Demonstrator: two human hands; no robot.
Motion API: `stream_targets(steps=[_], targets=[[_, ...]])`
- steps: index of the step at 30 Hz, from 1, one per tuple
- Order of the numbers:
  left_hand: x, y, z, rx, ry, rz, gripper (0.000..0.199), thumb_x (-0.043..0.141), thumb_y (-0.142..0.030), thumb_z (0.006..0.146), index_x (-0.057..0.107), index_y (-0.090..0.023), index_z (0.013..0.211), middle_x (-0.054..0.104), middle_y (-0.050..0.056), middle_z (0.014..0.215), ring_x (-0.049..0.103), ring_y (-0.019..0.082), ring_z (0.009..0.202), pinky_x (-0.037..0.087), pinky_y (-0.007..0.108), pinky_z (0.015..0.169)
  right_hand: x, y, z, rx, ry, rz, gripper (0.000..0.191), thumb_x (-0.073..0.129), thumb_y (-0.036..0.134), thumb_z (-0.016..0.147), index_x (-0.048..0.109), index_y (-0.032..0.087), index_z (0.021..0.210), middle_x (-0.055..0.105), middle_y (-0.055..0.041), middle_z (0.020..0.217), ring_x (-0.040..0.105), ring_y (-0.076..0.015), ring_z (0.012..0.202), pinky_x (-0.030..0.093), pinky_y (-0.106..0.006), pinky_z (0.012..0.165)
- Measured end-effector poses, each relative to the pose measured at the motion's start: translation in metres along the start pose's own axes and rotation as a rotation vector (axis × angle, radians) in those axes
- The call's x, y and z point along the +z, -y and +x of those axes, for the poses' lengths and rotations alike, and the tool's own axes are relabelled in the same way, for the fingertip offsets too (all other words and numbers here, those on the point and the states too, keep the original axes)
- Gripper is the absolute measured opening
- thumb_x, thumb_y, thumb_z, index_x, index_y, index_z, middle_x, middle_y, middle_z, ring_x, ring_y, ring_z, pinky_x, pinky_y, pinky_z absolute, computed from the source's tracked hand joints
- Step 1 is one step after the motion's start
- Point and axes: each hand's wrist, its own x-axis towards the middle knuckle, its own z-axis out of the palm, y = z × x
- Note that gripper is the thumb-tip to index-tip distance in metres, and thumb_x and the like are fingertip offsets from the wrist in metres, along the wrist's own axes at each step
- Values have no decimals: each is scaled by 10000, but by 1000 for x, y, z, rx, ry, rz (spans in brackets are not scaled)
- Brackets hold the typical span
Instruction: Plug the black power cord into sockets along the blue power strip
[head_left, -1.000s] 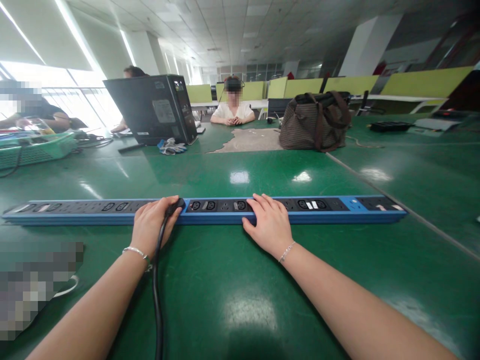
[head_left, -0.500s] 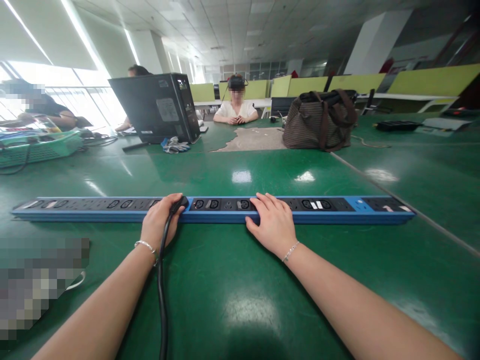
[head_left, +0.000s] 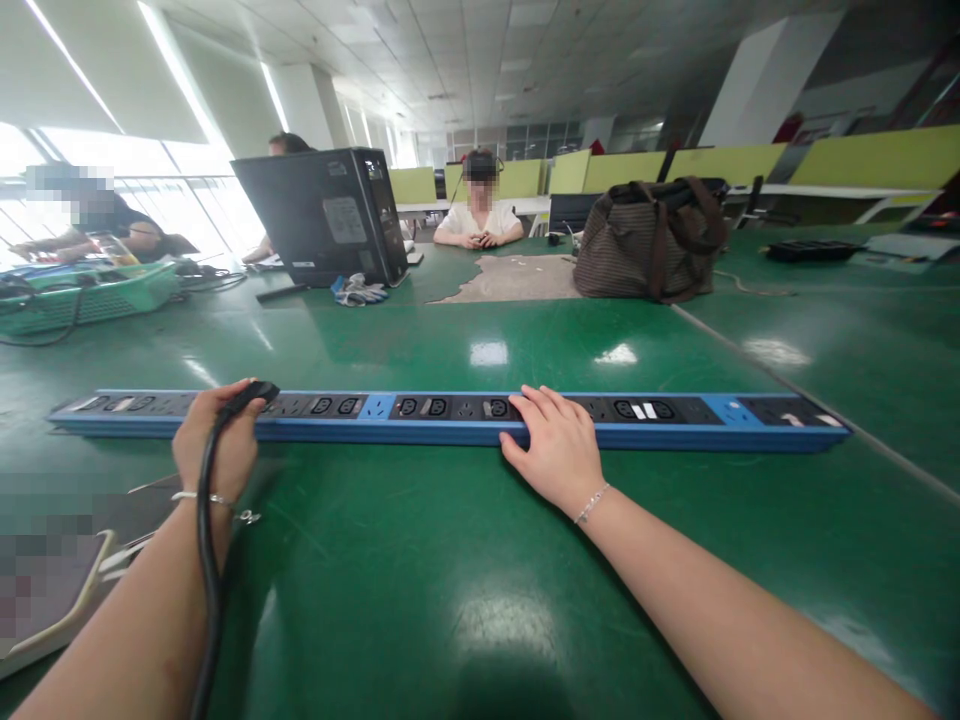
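Note:
A long blue power strip [head_left: 435,432] with black socket panels lies across the green table. My left hand [head_left: 219,440] is closed on a black plug [head_left: 259,392] above the strip's left part; its thick black cable [head_left: 208,560] hangs down over my wrist toward the bottom edge. Whether the plug touches the strip cannot be made out. My right hand [head_left: 555,440] rests on the strip right of its middle, fingers spread over the top and thumb against the front side, holding nothing up.
Behind the strip stand a black computer case [head_left: 315,220], gloves [head_left: 360,290], a brown bag [head_left: 649,245] and, at left, a green basket [head_left: 127,295]. A partly blurred device [head_left: 82,600] lies at lower left. A person [head_left: 480,215] sits opposite; others are at left.
My left hand has moved left along the strip with the plug, away from the blue socket near the middle, which now shows. My right hand stays on the strip. The view has shifted slightly.

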Motion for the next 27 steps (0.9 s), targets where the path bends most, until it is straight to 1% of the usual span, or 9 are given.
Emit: stream_targets(steps=[4, 9, 13, 19, 23, 27], targets=[[4, -5, -4, 49, 76, -12, 327, 615, -305, 758, 643, -234, 1077, 692, 31, 1045, 622, 189, 972, 453, 335, 890, 0, 0, 0, -2, -4, -8, 428, 536, 379, 804, 588, 188, 1183, 566, -71, 1295, 441, -262, 1232, 295, -415, 1000], [8, 1, -3, 99, 137, 22, 342, 605, -326, 771, 631, -234, 1100, 683, 44, 1092, 620, 203, 992, 453, 334, 886, 0, 0, 0, 3, -4, -8, 426, 539, 379, 801, 590, 191, 1180, 564, -65, 1298, 442, -262, 1232, 298, -413, 998], [9, 4, -2, 114, 138, 39, 348, 601, -345, 777, 626, -240, 1108, 678, 47, 1111, 624, 211, 991, 455, 332, 872, 0, 0, -1, 1, -2, -9, 429, 537, 380, 803, 588, 190, 1184, 565, -65, 1298, 444, -261, 1231, 296, -412, 1000], [9, 4, -2, 123, 125, 65, 359, 595, -358, 783, 621, -244, 1123, 685, 52, 1078, 632, 224, 962, 465, 348, 847, -1, 0, 0, -2, 1, -11, 432, 535, 382, 806, 586, 188, 1188, 561, -71, 1302, 441, -266, 1233, 300, -418, 998], [7, 3, -3, 93, 115, 60, 362, 601, -368, 778, 626, -250, 1119, 694, 49, 1039, 634, 225, 947, 467, 358, 845, -1, -1, 0, 3, 7, -7, 429, 535, 381, 806, 586, 191, 1188, 562, -70, 1301, 442, -268, 1232, 301, -422, 999], [5, 1, -3, 47, 130, 2, 325, 610, -309, 768, 642, -255, 1087, 692, 29, 1064, 623, 192, 974, 455, 332, 875, 0, -1, 0, 4, 8, -1, 431, 539, 379, 803, 586, 190, 1187, 562, -74, 1301, 439, -267, 1234, 299, -422, 1002]])
